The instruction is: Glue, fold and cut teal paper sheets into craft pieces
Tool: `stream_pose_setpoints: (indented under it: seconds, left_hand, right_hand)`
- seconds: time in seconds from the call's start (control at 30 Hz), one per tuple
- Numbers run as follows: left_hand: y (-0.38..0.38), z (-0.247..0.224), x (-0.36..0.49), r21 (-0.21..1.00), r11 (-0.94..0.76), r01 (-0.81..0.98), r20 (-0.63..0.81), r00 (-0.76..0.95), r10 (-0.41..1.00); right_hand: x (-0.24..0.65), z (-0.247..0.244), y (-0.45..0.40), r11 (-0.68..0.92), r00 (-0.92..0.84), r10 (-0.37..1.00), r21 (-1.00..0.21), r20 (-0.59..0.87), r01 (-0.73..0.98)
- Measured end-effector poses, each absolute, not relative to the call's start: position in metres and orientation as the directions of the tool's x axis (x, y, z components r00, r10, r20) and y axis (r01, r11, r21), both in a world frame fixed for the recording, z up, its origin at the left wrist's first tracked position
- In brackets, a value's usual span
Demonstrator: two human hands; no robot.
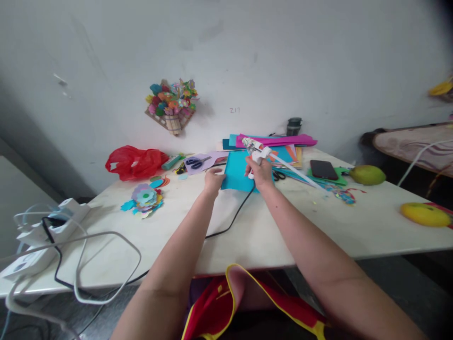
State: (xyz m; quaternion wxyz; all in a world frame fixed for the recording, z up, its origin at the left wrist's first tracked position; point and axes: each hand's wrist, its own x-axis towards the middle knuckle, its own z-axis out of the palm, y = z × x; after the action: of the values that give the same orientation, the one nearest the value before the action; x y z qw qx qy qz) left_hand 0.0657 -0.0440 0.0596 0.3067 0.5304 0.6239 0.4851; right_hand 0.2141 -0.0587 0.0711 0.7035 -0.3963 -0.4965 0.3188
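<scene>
My right hand is wrapped round the handle of a white hot glue gun. A long white glue stick runs out of its back toward the right, and its nozzle end, covered in speckled bits, points up and left. My left hand pinches the left edge of a bright blue sheet of paper; its fingertips are partly hidden. The glue gun is over the right part of this sheet. A black cord runs from the handle down across the table.
Left are layered paper flowers, a red plastic bag, scissors and power strips with looping cables. Magenta paper lies behind. Right are a phone, a green mango and a yellow mango.
</scene>
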Motion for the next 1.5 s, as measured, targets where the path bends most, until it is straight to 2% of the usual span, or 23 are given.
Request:
stream_pose_setpoints:
  seconds: [0.07, 0.2, 0.33, 0.5, 0.67, 0.93, 1.23, 1.4, 1.5]
  left_hand:
    - [-0.038, 0.045, 0.05, 0.811, 0.069, 0.581, 0.151, -0.321, 0.935]
    - [-0.039, 0.032, 0.038, 0.524, 0.115, 0.844, 0.168, -0.235, 0.958]
    - [-0.049, 0.033, 0.045, 0.336, 0.016, 0.942, 0.211, -0.092, 0.973]
    - [-0.054, 0.027, 0.045, 0.208, -0.066, 0.976, 0.294, 0.002, 0.956]
    - [-0.05, 0.02, 0.037, 0.206, -0.007, 0.979, 0.341, -0.065, 0.938]
    - [-0.044, 0.018, 0.033, 0.277, 0.094, 0.956, 0.305, -0.181, 0.935]
    - [-0.039, 0.016, 0.027, 0.411, 0.174, 0.895, 0.21, -0.279, 0.937]
    - [-0.035, 0.03, 0.027, 0.422, 0.214, 0.881, 0.097, -0.279, 0.955]
    - [-0.034, 0.033, 0.028, 0.417, 0.225, 0.88, 0.086, -0.285, 0.955]
  right_hand:
    - [0.21, 0.069, -0.06, 0.461, 0.235, 0.865, -0.887, 0.444, -0.018]
    - [0.198, 0.059, -0.058, 0.344, 0.133, 0.933, -0.938, 0.335, -0.049]
    - [0.188, 0.054, -0.056, 0.165, 0.113, 0.982, -0.98, 0.153, -0.113]
    - [0.182, 0.059, -0.05, 0.161, 0.158, 0.977, -0.98, 0.142, -0.119]
    - [0.181, 0.052, -0.035, 0.129, 0.168, 0.979, -0.987, 0.112, -0.093]
    - [0.18, 0.035, -0.02, 0.014, 0.161, 0.987, -0.999, 0.006, -0.045]
    - [0.186, 0.025, -0.019, -0.059, 0.219, 0.973, -0.995, -0.076, -0.079]
    - [0.196, 0.026, -0.024, -0.067, 0.192, 0.978, -0.996, -0.075, -0.051]
    - [0.2, 0.026, -0.022, -0.088, 0.194, 0.977, -0.996, -0.09, -0.02]
